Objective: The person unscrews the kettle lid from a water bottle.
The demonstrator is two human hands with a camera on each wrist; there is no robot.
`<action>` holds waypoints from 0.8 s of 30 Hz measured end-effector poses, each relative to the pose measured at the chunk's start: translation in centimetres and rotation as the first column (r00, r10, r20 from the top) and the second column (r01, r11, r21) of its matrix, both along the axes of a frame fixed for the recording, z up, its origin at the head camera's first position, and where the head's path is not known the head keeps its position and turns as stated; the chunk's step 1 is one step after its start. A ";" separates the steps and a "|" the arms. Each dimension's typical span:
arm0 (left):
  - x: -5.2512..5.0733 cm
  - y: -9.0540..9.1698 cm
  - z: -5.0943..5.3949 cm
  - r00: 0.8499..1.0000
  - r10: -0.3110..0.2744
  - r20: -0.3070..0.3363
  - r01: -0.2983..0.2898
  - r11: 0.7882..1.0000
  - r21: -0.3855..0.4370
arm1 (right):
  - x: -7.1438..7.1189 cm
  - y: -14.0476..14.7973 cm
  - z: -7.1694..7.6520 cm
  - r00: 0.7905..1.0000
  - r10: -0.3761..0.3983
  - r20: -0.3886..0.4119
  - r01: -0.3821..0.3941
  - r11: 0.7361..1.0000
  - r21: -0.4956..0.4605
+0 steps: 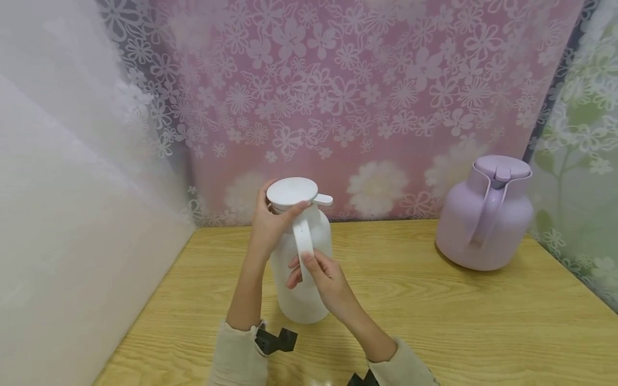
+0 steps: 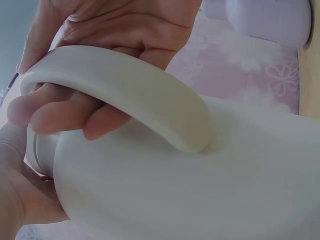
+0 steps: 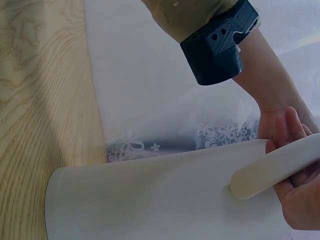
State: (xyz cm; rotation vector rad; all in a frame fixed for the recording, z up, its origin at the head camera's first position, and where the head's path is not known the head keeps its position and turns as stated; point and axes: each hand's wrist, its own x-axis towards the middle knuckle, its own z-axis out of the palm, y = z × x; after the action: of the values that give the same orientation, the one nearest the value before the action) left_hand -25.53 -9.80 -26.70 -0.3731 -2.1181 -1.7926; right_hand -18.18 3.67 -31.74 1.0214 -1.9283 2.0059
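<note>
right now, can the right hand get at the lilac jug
Probably not without letting go: the right hand has its fingers round the handle of the white jug, and the lilac jug stands well apart, off to the right.

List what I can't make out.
Head: contents of the white jug, hidden by its lid.
Head: some fingers of the left hand, hidden behind the lid.
Left wrist: part of the lilac jug, cut off by the top edge.
Right wrist: one end of the handle, cut off by the right edge.

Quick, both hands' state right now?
Left hand: closed, holding the white jug round its top.
Right hand: closed, holding the jug's handle.
</note>
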 end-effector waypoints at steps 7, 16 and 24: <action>0.1 -0.3 0.4 0.999 -0.031 0.013 0.032 0.998 -0.047 | 0.2 0.0 0.3 1.000 0.009 0.003 -0.009 1.000 -0.002; 0.1 0.1 0.8 0.999 -0.018 0.035 0.019 1.000 -0.011 | 0.1 0.1 0.2 1.000 0.006 0.006 -0.006 1.000 -0.001; 0.1 0.4 1.3 1.000 0.014 -0.010 -0.013 0.999 0.042 | 0.1 0.1 0.1 1.000 0.009 0.000 -0.009 1.000 -0.001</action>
State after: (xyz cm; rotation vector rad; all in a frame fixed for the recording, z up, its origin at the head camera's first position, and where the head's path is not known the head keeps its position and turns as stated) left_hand -25.42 -9.44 -25.43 -0.3561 -2.0679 -1.8201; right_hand -18.06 3.72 -31.61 1.0314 -1.9252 2.0111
